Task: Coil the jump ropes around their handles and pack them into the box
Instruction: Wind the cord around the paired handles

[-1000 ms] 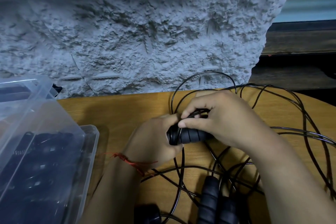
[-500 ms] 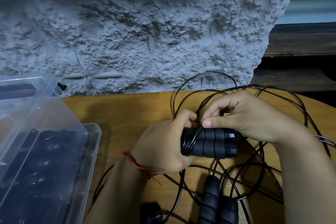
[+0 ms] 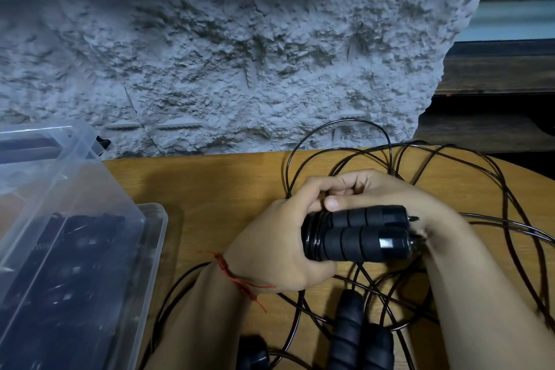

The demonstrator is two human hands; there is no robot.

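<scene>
Over the middle of the wooden table [image 3: 210, 183], a pair of black foam handles [image 3: 360, 237] was held side by side and lying level, clear of the tabletop. A few turns of thin black cord [image 3: 313, 234] were seen wound round their left end only; the rest of the grips was bare. That end was gripped by the left hand [image 3: 270, 252], its fingers curled round both handles. The right hand [image 3: 390, 192] was laid over the top, with the thumb pressed to the forefinger just above the turns, apparently pinching the cord, though the strand was mostly hidden there. Most of the rope [image 3: 480, 219] was spread in loose, tangled loops across the right of the table, so the coiling was judged barely begun. Nearer the lower edge, further handles [image 3: 348, 327] lay among the loops, unwound, and were taken for ropes yet to be coiled. At the left stood the clear plastic box [image 3: 156, 219], open, with dark shapes inside that were judged to be ropes already packed, though blurred through its wall. A rough grey wall [image 3: 240, 69] rose behind.
</scene>
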